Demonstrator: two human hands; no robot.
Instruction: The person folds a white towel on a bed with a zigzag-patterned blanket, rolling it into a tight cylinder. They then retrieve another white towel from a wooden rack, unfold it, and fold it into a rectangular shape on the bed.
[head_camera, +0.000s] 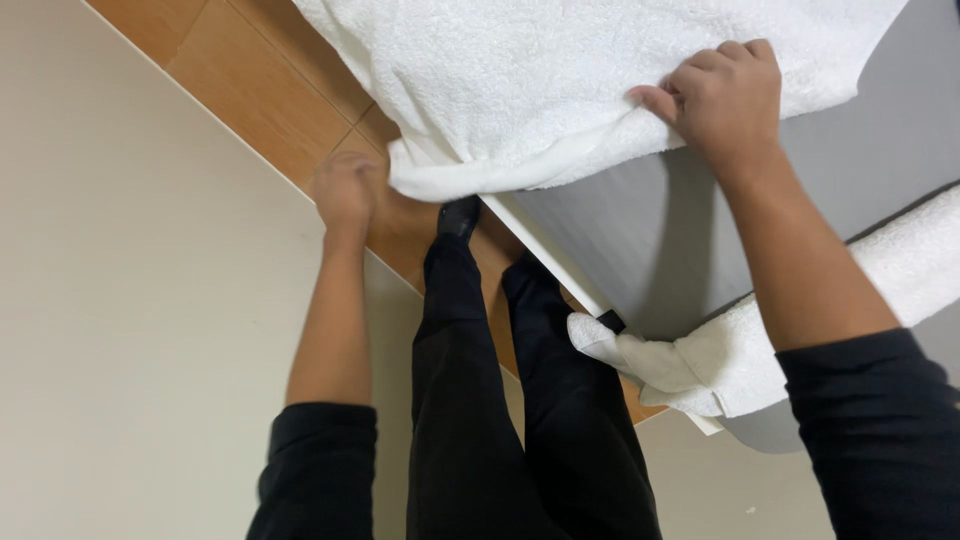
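Two outstretched arms, each hand (722, 92) (343, 190) gripping white towel (560, 80) edge

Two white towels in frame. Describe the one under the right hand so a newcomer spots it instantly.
Start at the grey table on the right. The large white towel lies spread across its far end, its lower edge hanging over the table's side. The right hand grips it at that edge. Unlike the rolled towel nearer the person, it lies open and flat.
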